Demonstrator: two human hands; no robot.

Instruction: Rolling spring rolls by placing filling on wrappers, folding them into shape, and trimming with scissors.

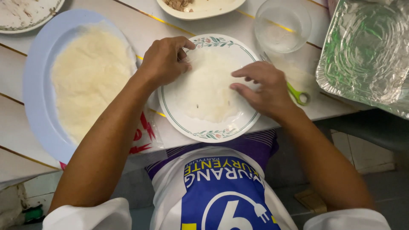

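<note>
A thin, pale, translucent wrapper sheet (pixel 208 91) lies flat on a white plate with a floral rim (pixel 200 133). My left hand (pixel 164 59) rests on the sheet's upper left edge, its fingertips pinching there. My right hand (pixel 264 87) presses on the sheet's right side, fingers spread and pointing left. To the left, a stack of the same pale wrappers (pixel 87 74) sits on a large light blue oval platter (pixel 36 89).
A clear glass bowl (pixel 282 25) stands at the back right, and a foil-lined tray (pixel 366 51) sits at the far right. A green-handled utensil (pixel 298 94) lies beside my right hand. A dish with brown filling (pixel 200 7) is at the top. A white plate (pixel 25 15) sits top left.
</note>
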